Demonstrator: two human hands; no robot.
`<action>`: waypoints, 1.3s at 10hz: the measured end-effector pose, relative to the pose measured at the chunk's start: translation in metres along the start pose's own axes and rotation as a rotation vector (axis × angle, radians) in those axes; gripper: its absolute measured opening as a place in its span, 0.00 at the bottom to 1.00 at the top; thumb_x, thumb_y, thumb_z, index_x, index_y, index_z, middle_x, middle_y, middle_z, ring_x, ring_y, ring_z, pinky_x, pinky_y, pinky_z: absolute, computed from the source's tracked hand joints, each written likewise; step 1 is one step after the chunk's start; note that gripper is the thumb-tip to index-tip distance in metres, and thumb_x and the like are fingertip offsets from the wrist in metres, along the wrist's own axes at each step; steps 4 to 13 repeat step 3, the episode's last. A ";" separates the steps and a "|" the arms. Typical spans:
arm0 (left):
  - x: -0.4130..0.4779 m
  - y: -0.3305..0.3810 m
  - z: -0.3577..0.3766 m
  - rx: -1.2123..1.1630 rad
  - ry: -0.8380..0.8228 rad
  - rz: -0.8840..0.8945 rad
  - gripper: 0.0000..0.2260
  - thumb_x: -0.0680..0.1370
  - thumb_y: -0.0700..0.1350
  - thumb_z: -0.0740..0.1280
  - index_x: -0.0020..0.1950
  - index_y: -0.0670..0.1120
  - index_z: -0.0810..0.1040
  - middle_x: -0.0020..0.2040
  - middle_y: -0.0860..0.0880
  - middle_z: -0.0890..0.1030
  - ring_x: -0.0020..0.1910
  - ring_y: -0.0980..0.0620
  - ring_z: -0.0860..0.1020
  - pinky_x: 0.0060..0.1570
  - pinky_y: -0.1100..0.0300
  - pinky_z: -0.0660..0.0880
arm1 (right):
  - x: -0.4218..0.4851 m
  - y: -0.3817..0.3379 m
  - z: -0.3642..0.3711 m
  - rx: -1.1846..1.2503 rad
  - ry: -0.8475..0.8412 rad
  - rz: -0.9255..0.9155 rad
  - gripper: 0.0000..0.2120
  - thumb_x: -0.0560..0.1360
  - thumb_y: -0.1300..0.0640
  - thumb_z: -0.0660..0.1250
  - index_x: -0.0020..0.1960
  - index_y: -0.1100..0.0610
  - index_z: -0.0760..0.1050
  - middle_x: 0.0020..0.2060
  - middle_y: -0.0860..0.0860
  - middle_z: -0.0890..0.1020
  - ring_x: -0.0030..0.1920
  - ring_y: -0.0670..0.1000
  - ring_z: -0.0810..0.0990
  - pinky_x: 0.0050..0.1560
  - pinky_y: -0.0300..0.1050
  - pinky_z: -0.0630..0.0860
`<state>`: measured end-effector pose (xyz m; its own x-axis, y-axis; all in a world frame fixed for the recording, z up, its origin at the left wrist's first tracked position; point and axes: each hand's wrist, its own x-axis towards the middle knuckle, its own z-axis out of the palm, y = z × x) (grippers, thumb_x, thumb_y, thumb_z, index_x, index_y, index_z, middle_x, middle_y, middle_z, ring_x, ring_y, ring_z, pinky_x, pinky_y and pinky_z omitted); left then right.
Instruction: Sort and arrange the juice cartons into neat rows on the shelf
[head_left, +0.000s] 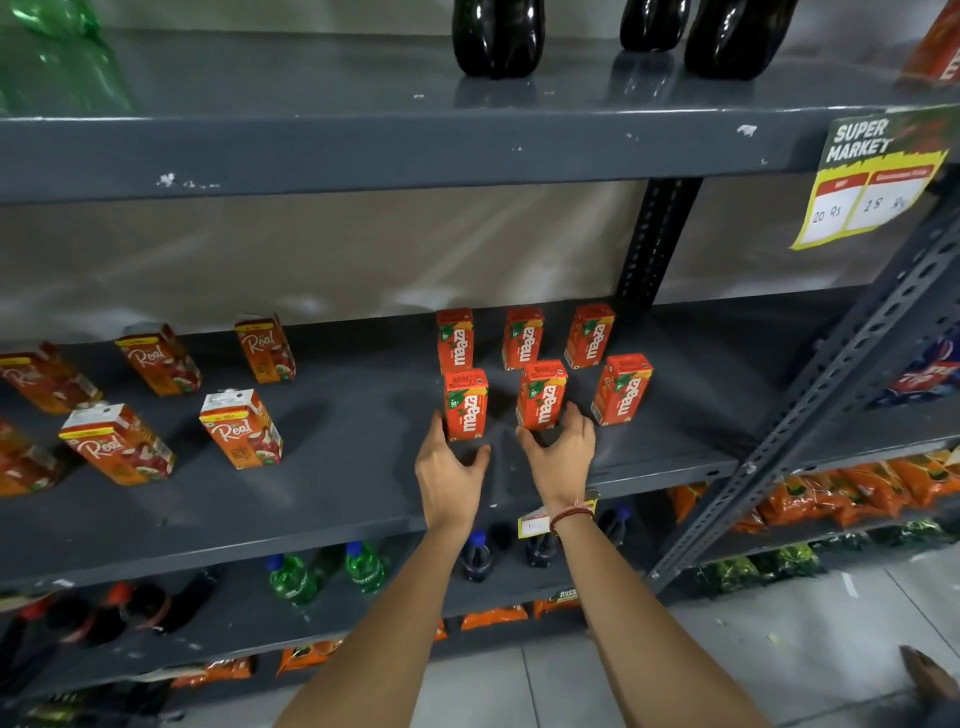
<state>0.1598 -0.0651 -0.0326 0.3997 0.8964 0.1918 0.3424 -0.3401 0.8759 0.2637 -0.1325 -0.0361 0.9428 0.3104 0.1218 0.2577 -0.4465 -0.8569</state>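
Six Maaza cartons (540, 364) stand upright on the grey middle shelf (363, 467), in two rows of three, labels facing out and gaps between them. Left hand (448, 475) cups the base of the front-left carton (466, 405), thumb at its left edge and fingers spread open under it; contact looks light, and whether it truly grips cannot be told. Right hand (563, 457) cups the front-middle carton (542, 396) likewise, fingers splayed wide around its lower corners, a red thread band (570, 517) on the wrist. Front-right carton (622, 389) stands free, just beside the right hand.

Further left on the same shelf, Real cartons (241, 428) stand loosely spaced and turned at differing angles, well apart from the Maaza group. Dark bottles (498, 36) occupy the shelf above; a yellow price tag (867, 176) hangs at its right edge. Green bottles (293, 577) and orange snack packets (810, 499) fill lower shelves.
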 end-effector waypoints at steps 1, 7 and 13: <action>-0.005 -0.009 -0.018 0.013 -0.062 0.005 0.28 0.71 0.42 0.73 0.68 0.38 0.68 0.63 0.40 0.76 0.63 0.44 0.73 0.65 0.52 0.69 | -0.023 -0.002 -0.004 0.005 0.077 -0.029 0.30 0.70 0.56 0.73 0.68 0.64 0.66 0.61 0.60 0.73 0.65 0.58 0.69 0.65 0.49 0.67; 0.023 0.011 -0.047 0.063 -0.144 0.122 0.17 0.74 0.43 0.69 0.62 0.42 0.75 0.60 0.45 0.80 0.56 0.49 0.78 0.56 0.68 0.67 | -0.027 -0.036 -0.014 -0.024 0.130 -0.328 0.15 0.73 0.56 0.69 0.57 0.62 0.76 0.55 0.58 0.78 0.57 0.57 0.73 0.59 0.50 0.72; 0.023 0.011 -0.047 0.063 -0.144 0.122 0.17 0.74 0.43 0.69 0.62 0.42 0.75 0.60 0.45 0.80 0.56 0.49 0.78 0.56 0.68 0.67 | -0.027 -0.036 -0.014 -0.024 0.130 -0.328 0.15 0.73 0.56 0.69 0.57 0.62 0.76 0.55 0.58 0.78 0.57 0.57 0.73 0.59 0.50 0.72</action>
